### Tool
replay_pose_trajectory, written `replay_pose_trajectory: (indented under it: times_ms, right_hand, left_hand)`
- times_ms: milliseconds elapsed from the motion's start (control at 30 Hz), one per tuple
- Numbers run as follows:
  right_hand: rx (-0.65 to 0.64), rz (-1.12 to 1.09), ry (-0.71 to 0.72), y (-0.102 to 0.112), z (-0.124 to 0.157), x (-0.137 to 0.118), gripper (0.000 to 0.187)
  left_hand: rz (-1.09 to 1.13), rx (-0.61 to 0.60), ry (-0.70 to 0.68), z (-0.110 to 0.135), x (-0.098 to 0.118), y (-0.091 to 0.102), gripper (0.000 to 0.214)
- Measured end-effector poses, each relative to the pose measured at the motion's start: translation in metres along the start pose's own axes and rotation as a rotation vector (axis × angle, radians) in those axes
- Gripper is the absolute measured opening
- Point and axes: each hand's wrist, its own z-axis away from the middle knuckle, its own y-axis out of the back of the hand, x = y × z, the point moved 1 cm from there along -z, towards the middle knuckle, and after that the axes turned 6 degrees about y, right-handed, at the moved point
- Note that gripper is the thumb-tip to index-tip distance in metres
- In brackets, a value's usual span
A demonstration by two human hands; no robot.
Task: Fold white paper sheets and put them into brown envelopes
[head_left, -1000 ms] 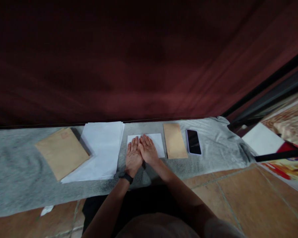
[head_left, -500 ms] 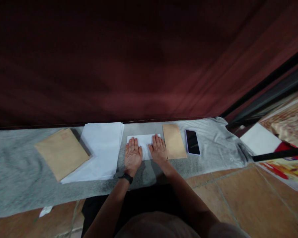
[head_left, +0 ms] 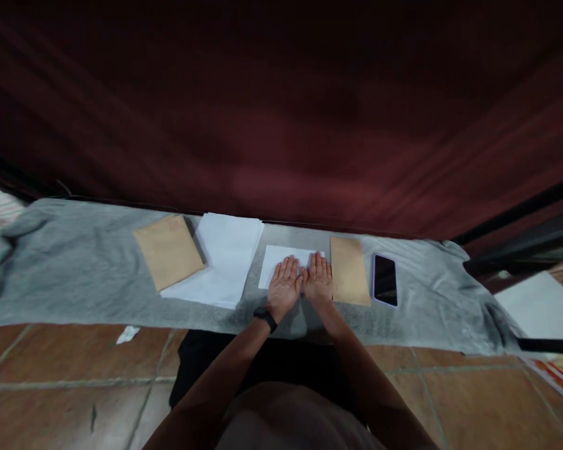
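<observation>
Grey cloth (head_left: 89, 265), bearing a phone (head_left: 385, 280); beyond the cloth, a dark red surface (head_left: 281, 131); before the cloth, tiled floor (head_left: 488, 400).

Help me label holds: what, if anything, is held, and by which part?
Nothing is held: left grip and right grip lie flat, palms down, over the small white paper.

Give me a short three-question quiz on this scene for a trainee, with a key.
1. Which wrist wears the black band?
2. True or false: the phone lies to the right of the brown envelope beside the right hand.
3. The left hand covers part of: A. the phone; B. the small white paper; C. the brown envelope.

Key: 1. Left. 2. True. 3. B.
</observation>
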Motion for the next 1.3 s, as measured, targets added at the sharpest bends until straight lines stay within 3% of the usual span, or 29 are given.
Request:
replay_pose_trajectory:
  times_ms: [400,567,700,900,1100,1300]
  right_hand:
    - [0.125,0.062,0.08,-0.009,0.003,0.006,0.06]
    - [0.129,0.051,0.075,-0.006,0.002,0.006,0.061]
    - [0.091,0.013,0.056,-0.001,0.008,-0.01,0.06]
    - [-0.048,-0.071,0.266,0.003,0.039,-0.041,0.056]
    - [-0.035,-0.051,0.22,0.012,0.055,-0.027,0.059]
    - [0.032,0.009,0.173,0.016,0.064,-0.02,0.058]
  left_hand:
    - [-0.117,-0.003,0.039,0.026,-0.041,0.015,0.062]
    - [-0.139,-0.002,0.029,0.03,-0.044,0.017,0.062]
    - [-0.157,-0.011,0.02,0.028,-0.042,0.019,0.062]
    - [-0.159,-0.042,0.013,0.028,-0.038,0.026,0.061]
    - [-0.133,-0.047,0.046,0.028,-0.038,0.027,0.06]
    - [-0.108,0.029,0.065,0.032,-0.047,0.02,0.06]
